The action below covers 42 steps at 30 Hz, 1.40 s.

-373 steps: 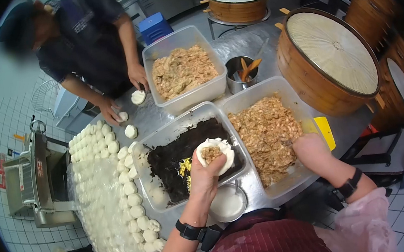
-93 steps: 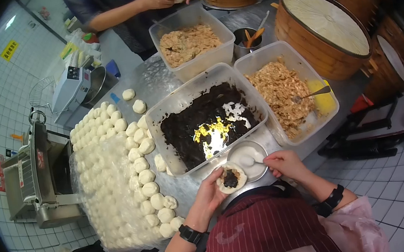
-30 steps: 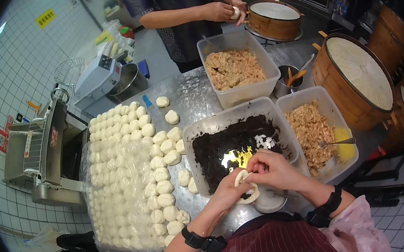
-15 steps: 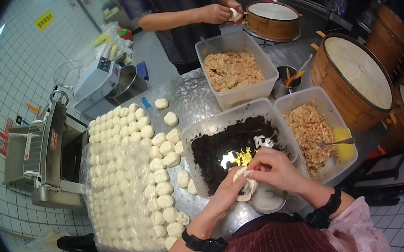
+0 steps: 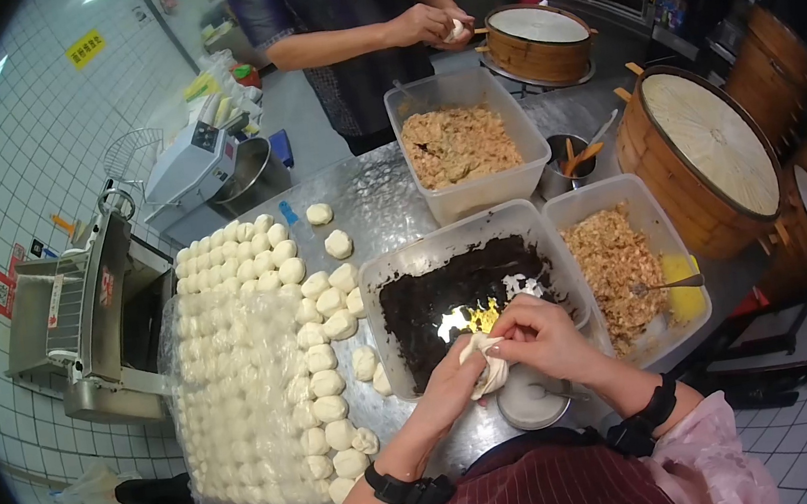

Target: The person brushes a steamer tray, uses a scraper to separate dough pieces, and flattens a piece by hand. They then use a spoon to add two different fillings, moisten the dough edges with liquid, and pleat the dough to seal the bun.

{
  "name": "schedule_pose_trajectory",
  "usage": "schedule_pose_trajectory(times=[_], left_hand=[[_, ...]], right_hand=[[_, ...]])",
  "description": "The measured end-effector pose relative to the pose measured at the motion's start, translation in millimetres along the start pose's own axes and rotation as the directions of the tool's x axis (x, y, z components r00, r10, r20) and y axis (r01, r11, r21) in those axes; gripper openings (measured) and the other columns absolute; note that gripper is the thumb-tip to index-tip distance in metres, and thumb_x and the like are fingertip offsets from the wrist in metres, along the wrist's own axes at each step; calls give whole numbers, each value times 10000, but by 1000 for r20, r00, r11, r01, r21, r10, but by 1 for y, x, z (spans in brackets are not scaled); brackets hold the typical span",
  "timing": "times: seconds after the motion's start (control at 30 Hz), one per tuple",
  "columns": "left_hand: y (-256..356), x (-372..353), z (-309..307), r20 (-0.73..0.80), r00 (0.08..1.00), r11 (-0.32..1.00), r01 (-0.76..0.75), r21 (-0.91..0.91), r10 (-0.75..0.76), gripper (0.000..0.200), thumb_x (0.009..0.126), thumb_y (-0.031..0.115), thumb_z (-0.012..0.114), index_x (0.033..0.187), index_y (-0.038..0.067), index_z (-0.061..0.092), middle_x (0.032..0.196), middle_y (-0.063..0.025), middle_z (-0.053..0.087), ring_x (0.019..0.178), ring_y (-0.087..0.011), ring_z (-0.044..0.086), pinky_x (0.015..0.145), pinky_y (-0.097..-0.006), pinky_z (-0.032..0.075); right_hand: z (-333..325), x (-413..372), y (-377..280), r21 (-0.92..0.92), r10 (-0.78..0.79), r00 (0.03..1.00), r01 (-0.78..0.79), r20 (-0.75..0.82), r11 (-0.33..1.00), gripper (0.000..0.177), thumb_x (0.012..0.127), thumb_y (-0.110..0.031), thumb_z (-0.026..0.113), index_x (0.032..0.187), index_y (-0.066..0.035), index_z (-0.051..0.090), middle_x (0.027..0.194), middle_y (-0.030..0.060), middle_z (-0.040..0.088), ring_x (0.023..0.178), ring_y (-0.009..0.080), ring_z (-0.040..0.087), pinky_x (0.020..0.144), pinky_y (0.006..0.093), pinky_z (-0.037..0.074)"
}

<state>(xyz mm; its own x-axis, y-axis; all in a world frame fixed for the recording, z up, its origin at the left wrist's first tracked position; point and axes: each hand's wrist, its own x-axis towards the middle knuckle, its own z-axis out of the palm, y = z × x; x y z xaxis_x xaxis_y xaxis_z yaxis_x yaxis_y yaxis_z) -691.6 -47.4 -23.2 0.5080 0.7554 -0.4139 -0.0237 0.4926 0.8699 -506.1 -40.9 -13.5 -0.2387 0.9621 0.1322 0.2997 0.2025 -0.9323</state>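
Observation:
A pale bun of dough (image 5: 489, 370) is cupped in my left hand (image 5: 450, 384), its top gathered into folds. My right hand (image 5: 538, 334) pinches the dough's upper edge from the right side. Both hands are over the near rim of a clear plastic tub (image 5: 382, 350) with dark paste (image 5: 420, 300) in it. Just below them stands a small round bowl (image 5: 533, 402) with something pale inside. To the left, rows of dough balls (image 5: 327, 382) lie on the steel table, many under a plastic sheet (image 5: 227, 374).
Tubs of minced filling stand behind (image 5: 461, 144) and to the right (image 5: 617, 266), the right one with a spoon. Bamboo steamers (image 5: 704, 155) line the right. Across the table, a person's hands (image 5: 441, 26) work a piece of dough. A dough machine (image 5: 95, 320) stands left.
The dough's opening has drawn closer together, and the filling seen inside it before is now covered. My hands stay in nearly the same place. The view has shifted slightly.

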Motion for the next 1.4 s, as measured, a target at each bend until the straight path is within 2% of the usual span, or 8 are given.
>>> schedule_pose_trajectory(times=[0.2, 0.37, 0.47, 0.57, 0.8, 1.07, 1.27, 1.4], left_hand=[[18, -6, 6, -32, 998, 946, 47, -320, -60, 336, 914, 190, 436, 1217, 45, 437, 1074, -72, 552, 922, -132, 559, 650, -272, 498], [6, 0, 4, -117, 990, 958, -111, -266, 82, 349, 913, 214, 449, 1226, 58, 433, 1054, -66, 553, 869, -114, 557, 590, -247, 470], [-2, 0, 1, -80, 992, 987, -83, 139, 95, 302, 903, 152, 414, 1192, 82, 465, 955, -52, 553, 769, -83, 540, 578, -214, 471], [2, 1, 0, -11, 1000, 978, -22, 209, 24, 300, 898, 134, 407, 1181, 48, 456, 974, -62, 551, 806, -98, 554, 602, -234, 497], [10, 3, 0, -83, 996, 943, -46, -330, 19, 440, 877, 126, 447, 1307, 49, 397, 1060, -68, 550, 890, -125, 570, 652, -255, 512], [7, 3, 2, 17, 1000, 982, 0, 187, -3, 404, 844, 81, 381, 1245, 53, 422, 1002, -65, 552, 821, -104, 562, 616, -232, 484], [18, 2, 7, -114, 993, 970, -47, -239, 20, 449, 823, 68, 394, 1270, 43, 416, 1074, -73, 553, 914, -128, 560, 708, -264, 502], [5, 9, 4, -145, 979, 986, -154, -59, 144, 393, 858, 81, 411, 1245, 28, 461, 1042, -77, 562, 877, -117, 550, 638, -253, 492]], right_hand=[[-1, -1, -1, 15, 52, 998, -53, 40, 998, 231, 741, -173, 734, 909, -42, 644, 750, 2, 491, 616, 74, 453, 594, 210, 422], [-1, 1, -1, 129, 171, 985, -166, -28, 978, 200, 748, -166, 726, 877, -36, 646, 757, 15, 521, 640, 79, 488, 590, 223, 424], [-5, 2, -5, -82, -53, 997, 58, 62, 995, 224, 744, -155, 734, 909, -28, 648, 781, -10, 514, 651, 62, 463, 590, 198, 396], [1, 2, -4, -36, 50, 998, -52, -37, 998, 197, 753, -154, 725, 898, -34, 666, 771, -11, 519, 645, 63, 466, 586, 202, 398], [0, 2, -1, 55, 128, 991, -126, -37, 990, 183, 767, -147, 716, 886, -25, 651, 777, -12, 510, 645, 47, 457, 583, 196, 395], [2, 2, -8, -38, 8, 1000, -8, 8, 999, 173, 761, -124, 701, 901, -32, 657, 789, 16, 510, 647, 79, 469, 601, 219, 403], [3, 4, -7, -54, -14, 1000, 14, 3, 998, 161, 767, -123, 688, 898, -35, 655, 772, 30, 514, 638, 106, 480, 592, 231, 403], [3, 5, -15, -131, -36, 998, 28, -59, 991, 149, 772, -123, 681, 889, -34, 653, 749, 31, 530, 625, 119, 500, 572, 245, 410]])
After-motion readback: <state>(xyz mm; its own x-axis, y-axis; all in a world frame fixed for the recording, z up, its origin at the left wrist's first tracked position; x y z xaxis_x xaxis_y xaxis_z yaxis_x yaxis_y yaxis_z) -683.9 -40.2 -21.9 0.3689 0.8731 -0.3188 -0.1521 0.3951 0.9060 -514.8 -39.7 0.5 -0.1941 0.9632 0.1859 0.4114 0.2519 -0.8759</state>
